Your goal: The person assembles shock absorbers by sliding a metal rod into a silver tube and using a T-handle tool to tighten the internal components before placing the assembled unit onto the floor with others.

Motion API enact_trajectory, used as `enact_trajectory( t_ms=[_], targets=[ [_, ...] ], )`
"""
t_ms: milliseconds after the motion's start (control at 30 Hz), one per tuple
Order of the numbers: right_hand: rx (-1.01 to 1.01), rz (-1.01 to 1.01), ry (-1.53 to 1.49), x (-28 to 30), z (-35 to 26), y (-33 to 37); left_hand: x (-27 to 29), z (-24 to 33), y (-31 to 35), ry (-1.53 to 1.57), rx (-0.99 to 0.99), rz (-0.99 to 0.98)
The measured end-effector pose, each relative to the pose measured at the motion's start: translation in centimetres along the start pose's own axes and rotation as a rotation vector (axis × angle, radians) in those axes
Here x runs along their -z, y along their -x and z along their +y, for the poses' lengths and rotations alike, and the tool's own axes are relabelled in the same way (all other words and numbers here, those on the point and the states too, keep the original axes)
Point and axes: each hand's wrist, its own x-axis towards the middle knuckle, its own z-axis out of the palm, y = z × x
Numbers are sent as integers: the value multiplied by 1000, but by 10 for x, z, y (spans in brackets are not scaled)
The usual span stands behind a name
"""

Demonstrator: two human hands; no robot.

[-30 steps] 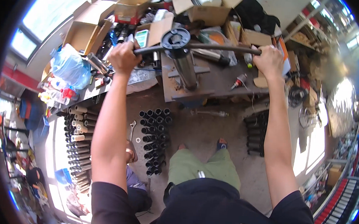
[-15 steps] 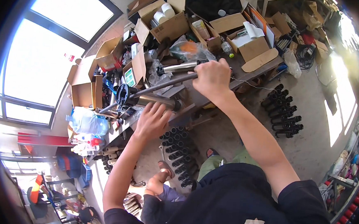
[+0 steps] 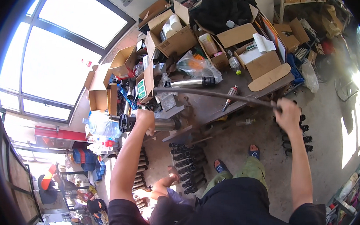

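My right hand (image 3: 287,116) is wrapped round one end of a long dark rod (image 3: 218,94), out past the right side of the workbench. The rod stretches leftward above the bench, its far end near a cardboard box with a green label. My left hand (image 3: 145,119) is curled over a silver metal cylinder (image 3: 166,124) at the bench's near left, close to the black flanged end (image 3: 124,123). Part of the cylinder is hidden behind that hand. A second silver cylinder (image 3: 190,82) with black ends lies farther back, and a screwdriver (image 3: 230,98) rests on the bench top.
Open cardboard boxes (image 3: 180,42) and a plastic bag (image 3: 197,66) crowd the back of the workbench (image 3: 213,110). Rows of black tubes (image 3: 185,166) stand on the floor, with more at right. A seated person's leg (image 3: 167,185) shows beside my left arm.
My right hand has moved right and toward me with the rod, drawing it away from the flanged end. My left hand has shifted toward that end. The screwdriver has come into sight.
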Motion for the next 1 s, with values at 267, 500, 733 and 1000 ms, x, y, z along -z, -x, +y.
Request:
enact_trajectory(
  t_ms=[267,500,733,1000],
  targets=[
    [-552,-496,-15,-85,-17,190,0,-4,14,20,-16,72],
    [-696,-743,-19,-102,-39,220,10,-27,-18,60,-148,-184],
    [-767,-760,-47,-136,-39,222,-102,-18,131,281,58,605],
    [-666,-818,-194,-191,-12,246,-206,91,177,2324,-286,232]
  ],
)
